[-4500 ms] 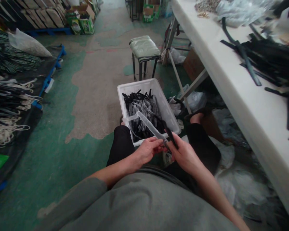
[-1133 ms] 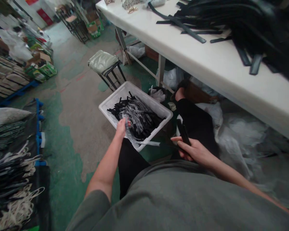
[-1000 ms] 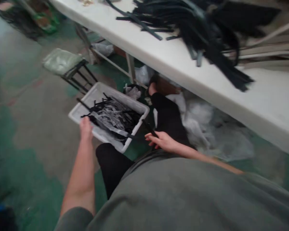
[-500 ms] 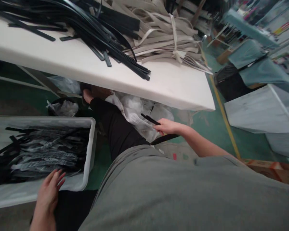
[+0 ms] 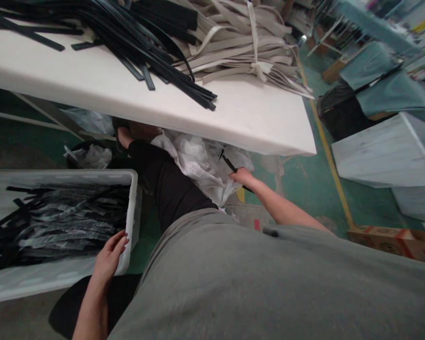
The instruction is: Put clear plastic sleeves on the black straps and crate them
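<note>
Right hand [image 5: 241, 175] clamped on black strip [image 5: 230, 164], strip poking toward 11 o'clock over plastic bags [image 5: 198, 163]. Left hand [image 5: 109, 255] flat, fingers together, rested on white bin [image 5: 133, 203] rim at 9 o'clock. Bin well filled with bagged strips [image 5: 67, 222]; loose strips [image 5: 138, 42] on table [image 5: 255, 123], 12 o'clock, probably left.

Head camera looks down, close over lap
</note>
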A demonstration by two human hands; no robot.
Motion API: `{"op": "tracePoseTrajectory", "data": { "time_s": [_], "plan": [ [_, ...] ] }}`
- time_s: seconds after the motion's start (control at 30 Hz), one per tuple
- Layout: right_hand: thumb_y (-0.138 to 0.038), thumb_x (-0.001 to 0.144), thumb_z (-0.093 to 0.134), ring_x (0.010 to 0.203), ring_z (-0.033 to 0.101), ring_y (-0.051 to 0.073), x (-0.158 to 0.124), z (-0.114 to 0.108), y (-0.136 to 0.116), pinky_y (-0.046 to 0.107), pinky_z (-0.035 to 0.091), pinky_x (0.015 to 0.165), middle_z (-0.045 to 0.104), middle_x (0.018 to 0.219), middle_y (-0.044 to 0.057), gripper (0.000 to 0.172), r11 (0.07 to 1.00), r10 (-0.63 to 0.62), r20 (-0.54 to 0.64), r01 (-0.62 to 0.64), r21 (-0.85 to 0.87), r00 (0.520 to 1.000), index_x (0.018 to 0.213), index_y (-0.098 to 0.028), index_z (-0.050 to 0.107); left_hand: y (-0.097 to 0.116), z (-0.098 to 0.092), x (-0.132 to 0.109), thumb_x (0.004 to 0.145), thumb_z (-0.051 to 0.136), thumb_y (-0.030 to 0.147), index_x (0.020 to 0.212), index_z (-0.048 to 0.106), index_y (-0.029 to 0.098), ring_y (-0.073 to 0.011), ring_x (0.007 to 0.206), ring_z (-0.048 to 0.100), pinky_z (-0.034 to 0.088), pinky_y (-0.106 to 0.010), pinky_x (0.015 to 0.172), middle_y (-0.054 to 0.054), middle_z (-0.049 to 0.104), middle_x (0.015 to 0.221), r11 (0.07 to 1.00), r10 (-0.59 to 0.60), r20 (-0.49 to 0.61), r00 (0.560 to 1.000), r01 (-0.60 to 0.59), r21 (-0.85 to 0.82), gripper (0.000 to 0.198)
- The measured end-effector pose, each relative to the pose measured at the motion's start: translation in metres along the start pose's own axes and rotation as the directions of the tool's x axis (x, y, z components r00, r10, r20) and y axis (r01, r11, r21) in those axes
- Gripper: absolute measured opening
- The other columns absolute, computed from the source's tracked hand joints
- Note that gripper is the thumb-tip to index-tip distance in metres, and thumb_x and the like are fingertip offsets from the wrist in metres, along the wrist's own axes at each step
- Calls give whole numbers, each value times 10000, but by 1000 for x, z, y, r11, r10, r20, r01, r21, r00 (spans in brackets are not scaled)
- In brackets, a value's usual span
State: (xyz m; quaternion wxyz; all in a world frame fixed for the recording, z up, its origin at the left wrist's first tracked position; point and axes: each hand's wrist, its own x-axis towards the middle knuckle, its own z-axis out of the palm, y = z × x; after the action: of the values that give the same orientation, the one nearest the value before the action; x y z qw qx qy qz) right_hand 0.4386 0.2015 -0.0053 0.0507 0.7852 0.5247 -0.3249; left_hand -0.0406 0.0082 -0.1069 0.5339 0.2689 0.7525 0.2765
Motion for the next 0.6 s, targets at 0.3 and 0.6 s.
{"op": "tracePoseTrajectory", "data": {
  "time_s": [0.3, 0.6],
  "plan": [
    [-430, 767, 603, 381, 332, 52, -59, -16, -125, 192, 236, 374, 495, 476, -49, 302, 765, -500, 98, 386, 516, 860, 767, -132, 652, 112, 21, -74, 802, 596, 546, 863, 718, 178, -254, 960, 652, 481, -385, 941, -90, 732, 944, 931, 362, -8, 932, -362, -48, 393],
    [-374, 806, 644, 353, 290, 29, -126, -8, -281, 183, 147, 331, 444, 441, -66, 279, 413, -902, 272, 485, 771, 336, 805, -98, 687, 191, -38, -218, 756, 515, 719, 652, 693, 345, -267, 873, 693, 563, -355, 685, -40, 697, 768, 605, 793, 243, 559, -769, -207, 427]
  ]
}}
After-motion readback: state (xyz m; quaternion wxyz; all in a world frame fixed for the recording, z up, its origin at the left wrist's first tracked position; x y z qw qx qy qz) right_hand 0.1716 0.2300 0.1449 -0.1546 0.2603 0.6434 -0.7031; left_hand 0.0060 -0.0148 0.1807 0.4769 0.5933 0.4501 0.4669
